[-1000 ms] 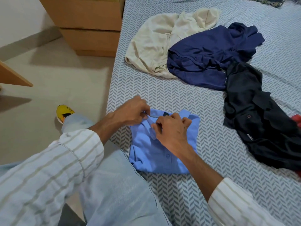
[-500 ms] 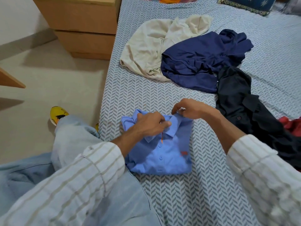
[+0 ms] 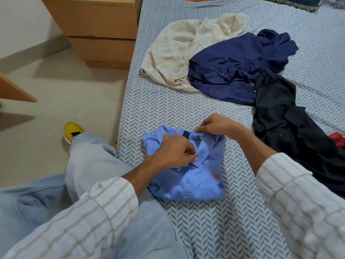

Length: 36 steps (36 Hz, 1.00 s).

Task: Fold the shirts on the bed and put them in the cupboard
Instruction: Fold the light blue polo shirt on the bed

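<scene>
A light blue polo shirt (image 3: pixel 197 182) lies folded into a rectangle near the bed's left edge, front up, with a small red logo. My left hand (image 3: pixel 175 154) pinches the left collar flap at the placket. My right hand (image 3: pixel 214 125) pinches the back of the collar beside the black label. Further up the bed lie three unfolded shirts: a cream one (image 3: pixel 179 53), a navy one (image 3: pixel 235 66) overlapping it, and a black one (image 3: pixel 291 128) to the right.
The bed (image 3: pixel 168 109) has a grey herringbone sheet. A wooden drawer unit (image 3: pixel 97 28) stands against its left side. A red garment (image 3: pixel 337 139) peeks out at the right edge. My knee in light jeans rests on the bed's edge; a yellow shoe (image 3: pixel 71 130) is on the floor.
The shirt has been turned front side up, with buttons and logo showing. My hands have shifted apart along the collar, the right to its back edge and the left to the front flap.
</scene>
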{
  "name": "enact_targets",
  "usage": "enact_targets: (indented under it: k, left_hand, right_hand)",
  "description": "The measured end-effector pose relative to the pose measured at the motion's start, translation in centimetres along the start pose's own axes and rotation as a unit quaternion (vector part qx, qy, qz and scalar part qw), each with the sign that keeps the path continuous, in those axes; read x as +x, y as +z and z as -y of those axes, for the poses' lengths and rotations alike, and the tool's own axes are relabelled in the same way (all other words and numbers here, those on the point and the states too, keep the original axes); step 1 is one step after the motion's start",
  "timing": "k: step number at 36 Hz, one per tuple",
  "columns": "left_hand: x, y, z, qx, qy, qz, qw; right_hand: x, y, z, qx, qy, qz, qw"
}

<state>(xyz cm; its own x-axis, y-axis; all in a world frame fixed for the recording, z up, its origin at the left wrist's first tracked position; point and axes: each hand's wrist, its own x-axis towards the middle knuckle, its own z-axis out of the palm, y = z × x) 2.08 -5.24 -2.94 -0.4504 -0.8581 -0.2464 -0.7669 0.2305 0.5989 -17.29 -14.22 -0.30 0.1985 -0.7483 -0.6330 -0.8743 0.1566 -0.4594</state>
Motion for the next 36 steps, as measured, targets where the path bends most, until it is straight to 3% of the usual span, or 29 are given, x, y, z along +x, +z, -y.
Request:
enact_targets:
  k: [3, 7, 11, 14, 17, 19, 21, 26, 31, 33, 36]
  left_hand:
    - [0.3, -0.5, 0.8, -0.061, -0.025, -0.051, 0.997]
    - [1.8, -2.2, 3.9, -0.054, -0.096, -0.183, 0.977]
    - [3.0, -3.6, 6.6, 0.022, -0.235, -0.132, 0.963]
    - [2.8, -4.5, 6.7, -0.026, -0.276, -0.093, 0.956]
    - [2.1, -5.2, 6.9, -0.115, -0.282, -0.057, 0.951]
    - [1.5, -5.7, 6.9, -0.137, -0.262, -0.045, 0.954]
    - [1.1, -5.9, 7.1, -0.150, -0.244, -0.065, 0.956]
    - [0.3, -4.9, 7.4, -0.189, -0.241, -0.160, 0.939]
    - [-2.0, -3.9, 7.5, -0.143, -0.296, -0.255, 0.909]
    - [-4.0, -3.3, 7.2, -0.132, -0.327, -0.245, 0.903]
    - [-7.2, -1.9, 6.3, -0.191, -0.373, -0.149, 0.895]
  right_hand:
    - [0.6, 0.3, 0.2, -0.030, -0.023, -0.035, 0.999]
    - [1.2, 1.0, -0.5, 0.079, -0.049, -0.130, 0.987]
    - [1.6, 2.1, -1.7, 0.114, -0.039, -0.138, 0.983]
    - [1.5, 1.8, -1.5, 0.179, -0.013, -0.128, 0.975]
    - [1.0, 0.7, -2.0, 0.278, 0.039, -0.045, 0.959]
    - [0.4, 0.0, -3.2, 0.286, 0.032, 0.022, 0.957]
    - [0.1, -0.1, -4.5, 0.278, 0.018, 0.034, 0.960]
    - [0.1, 2.3, -5.1, 0.173, 0.022, -0.130, 0.976]
    - [-2.1, 5.0, -4.6, 0.122, 0.041, -0.310, 0.942]
    - [-4.6, 6.4, -4.5, 0.179, 0.057, -0.346, 0.919]
    - [-8.4, 9.2, -4.8, 0.215, 0.105, -0.290, 0.926]
